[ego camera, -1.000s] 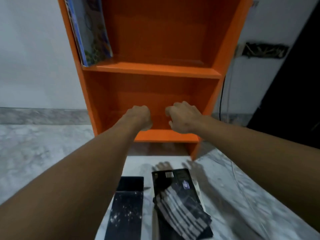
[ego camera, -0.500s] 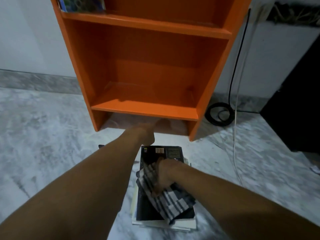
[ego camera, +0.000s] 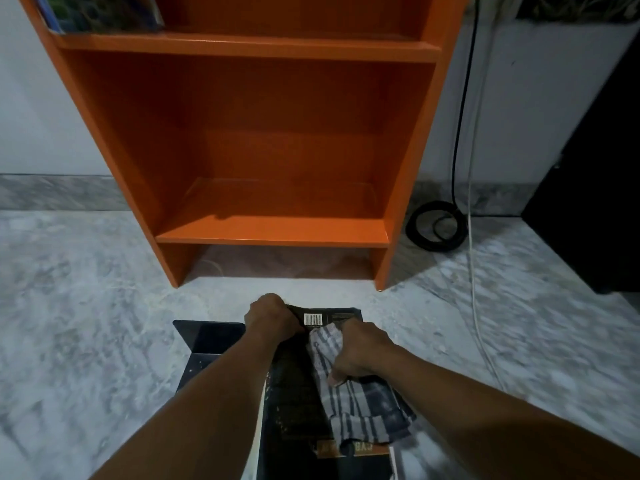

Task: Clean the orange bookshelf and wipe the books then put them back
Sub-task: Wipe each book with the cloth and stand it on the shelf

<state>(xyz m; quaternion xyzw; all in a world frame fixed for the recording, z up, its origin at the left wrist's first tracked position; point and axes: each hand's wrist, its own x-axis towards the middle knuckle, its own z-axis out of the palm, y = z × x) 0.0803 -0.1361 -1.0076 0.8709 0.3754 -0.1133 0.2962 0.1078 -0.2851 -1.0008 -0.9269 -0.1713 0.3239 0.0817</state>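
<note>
– Now, left side first. Marble floor [ego camera: 86, 306]; one dark book [ego camera: 207, 344] lies flat on it, just beside your left forearm. Your left hand [ego camera: 272, 318]?
– Fingers curled over the far left corner of the barcode book [ego camera: 294, 393], gripping it. That book lies on the floor in front of the orange bookshelf [ego camera: 270, 230], apart from it, on top of something with white page edges.
– Right of that?
– A striped cloth [ego camera: 349, 403] is draped over the right half of the cover. Your right hand [ego camera: 360, 355] bunches its far end, fingers curled round the fabric, thumb pressed onto it.
– Judgement on the step: you are wiping this cover. Pin the corner with the left hand so the book cannot slide on what lies beneath. Draw the cloth flat, in long strokes towards a free edge; pale specks show on the cover and should go off it, not around it. Do the spine and edges before shelving.
– Counts?
– Hands: two. Cloths: one. Books on the floor: two dark covers seen, at least one more under the barcode book, number unclear. Upper shelf: a coloured book [ego camera: 104, 12] at far left, count cannot be told. Shelf boards in view: two. Right of the bookshelf: one black coil [ego camera: 436, 225], one white cord [ego camera: 476, 306], one black cabinet [ego camera: 595, 202].
</note>
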